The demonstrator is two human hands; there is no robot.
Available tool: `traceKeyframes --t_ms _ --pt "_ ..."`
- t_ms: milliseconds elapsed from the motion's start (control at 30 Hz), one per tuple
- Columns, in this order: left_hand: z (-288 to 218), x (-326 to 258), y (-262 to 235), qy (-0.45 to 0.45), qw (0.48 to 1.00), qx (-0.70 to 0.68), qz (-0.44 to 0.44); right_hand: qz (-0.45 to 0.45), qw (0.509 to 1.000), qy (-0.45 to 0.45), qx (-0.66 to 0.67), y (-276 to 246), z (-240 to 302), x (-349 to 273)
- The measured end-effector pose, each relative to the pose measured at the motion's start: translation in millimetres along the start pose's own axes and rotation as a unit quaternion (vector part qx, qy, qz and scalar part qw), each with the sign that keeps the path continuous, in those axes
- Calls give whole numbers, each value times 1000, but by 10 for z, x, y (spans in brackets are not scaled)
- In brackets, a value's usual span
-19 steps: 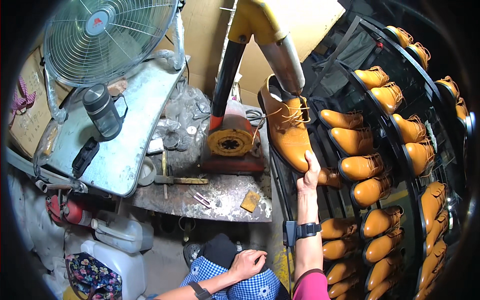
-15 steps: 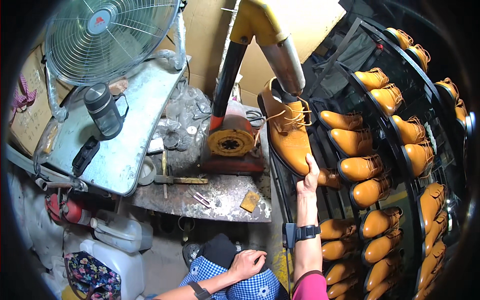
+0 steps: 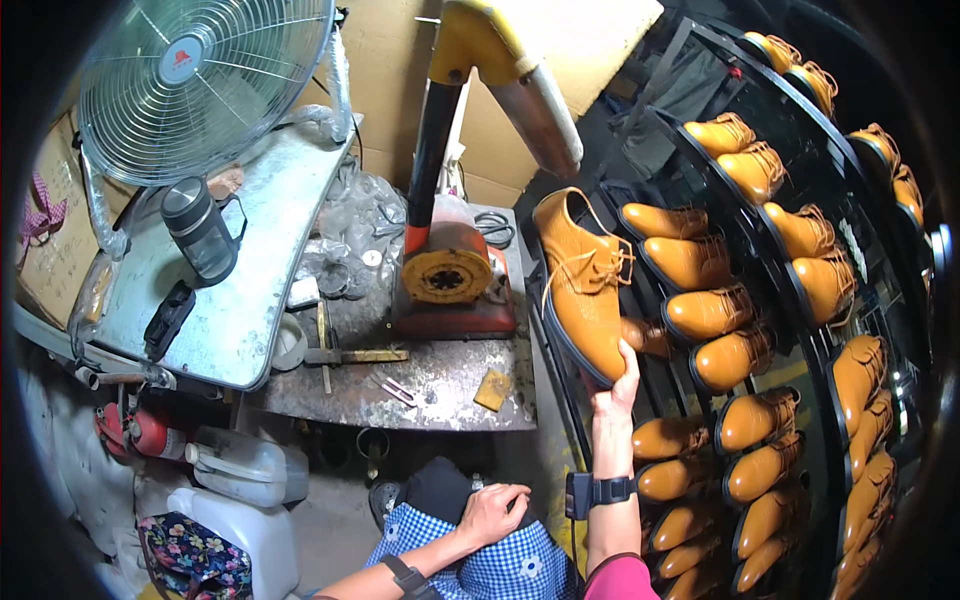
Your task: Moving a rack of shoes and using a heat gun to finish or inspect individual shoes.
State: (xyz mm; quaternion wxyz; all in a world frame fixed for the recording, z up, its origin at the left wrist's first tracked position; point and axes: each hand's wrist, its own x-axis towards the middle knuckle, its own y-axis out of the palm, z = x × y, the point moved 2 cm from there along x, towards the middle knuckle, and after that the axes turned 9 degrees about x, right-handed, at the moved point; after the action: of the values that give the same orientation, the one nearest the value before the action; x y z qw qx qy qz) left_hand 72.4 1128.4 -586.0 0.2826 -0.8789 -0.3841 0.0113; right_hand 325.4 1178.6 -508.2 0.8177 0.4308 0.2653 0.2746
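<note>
Item one, the tan lace-up shoe (image 3: 583,285): I see it held up at arm's length by my right hand (image 3: 617,388), whose fingers and thumb are closed around its heel end, toe pointing up and away, laces hanging loose. It sits against the near edge of the black shoe rack (image 3: 700,130), which spreads out to the right of that hand and carries rows of matching tan shoes (image 3: 708,312) on pegs. Just left of the raised hand stands a red and yellow machine (image 3: 447,285) on a worn metal workbench (image 3: 400,385). My left hand (image 3: 490,513) rests low, loosely curled with nothing in it, on blue checked cloth (image 3: 520,570) over my lap. Farther left of it: a dark flask (image 3: 200,230) on a grey metal sheet (image 3: 250,270), a wire-guarded fan (image 3: 205,85) above, white plastic jugs (image 3: 245,470) below.
</note>
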Motion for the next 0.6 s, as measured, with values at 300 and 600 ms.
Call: traceKeyframes --t_ms 300,600 --pt "-74 64 90 -4 1000 -19 21 1 969 -176 -173 -829 904 -1832" --pt "-198 49 326 -7 995 -40 88 -221 785 -574 -76 -2041 2009 -4634"
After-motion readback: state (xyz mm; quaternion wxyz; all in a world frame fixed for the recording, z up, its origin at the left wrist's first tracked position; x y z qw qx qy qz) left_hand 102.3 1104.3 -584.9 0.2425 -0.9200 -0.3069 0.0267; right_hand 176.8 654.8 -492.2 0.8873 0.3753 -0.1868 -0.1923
